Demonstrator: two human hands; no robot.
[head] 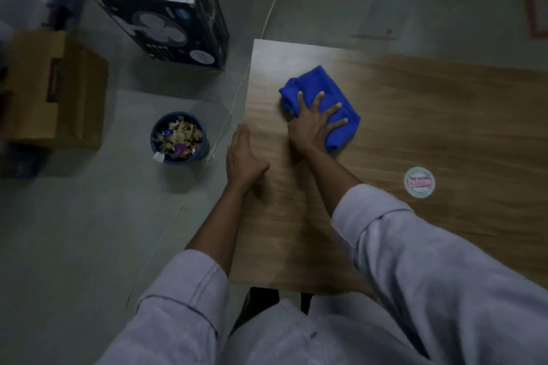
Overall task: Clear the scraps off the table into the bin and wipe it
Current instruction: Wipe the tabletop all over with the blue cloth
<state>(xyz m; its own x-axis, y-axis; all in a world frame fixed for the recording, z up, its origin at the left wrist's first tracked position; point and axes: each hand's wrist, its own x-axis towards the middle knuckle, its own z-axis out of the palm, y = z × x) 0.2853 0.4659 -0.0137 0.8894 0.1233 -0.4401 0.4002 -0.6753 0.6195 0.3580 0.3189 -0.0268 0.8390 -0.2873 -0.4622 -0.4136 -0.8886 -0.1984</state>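
The wooden table (430, 127) fills the right half of the frame, its left edge running down the middle, and its top looks bare of scraps from where I stand. My two arms come up from the bottom of the frame in pale rolled sleeves (415, 261). The grey floor takes the left side, and on it, in the upper left, stands a tall dark box (166, 18) printed with a fan, with a brown cardboard box (50, 89) at the far left edge. A thin pale cord (267, 18) trails across the floor from the top of the frame down past the table's left edge.

In the centre of the frame the blue cloth (326, 92), folded into a thick pad, lies on the table near its upper left corner. My right hand (314, 121) lies flat on top of it, fingers spread wide and pressing down, not closed around it. My left hand (244, 154) rests at the table's left edge, open, fingers together and straight, holding nothing.

On the floor left of the table, centre left of the frame, sits the blue bin (178, 137), well apart from the cloth and full of mixed scraps. A small round sticker (419, 182) sits on the table at the right.
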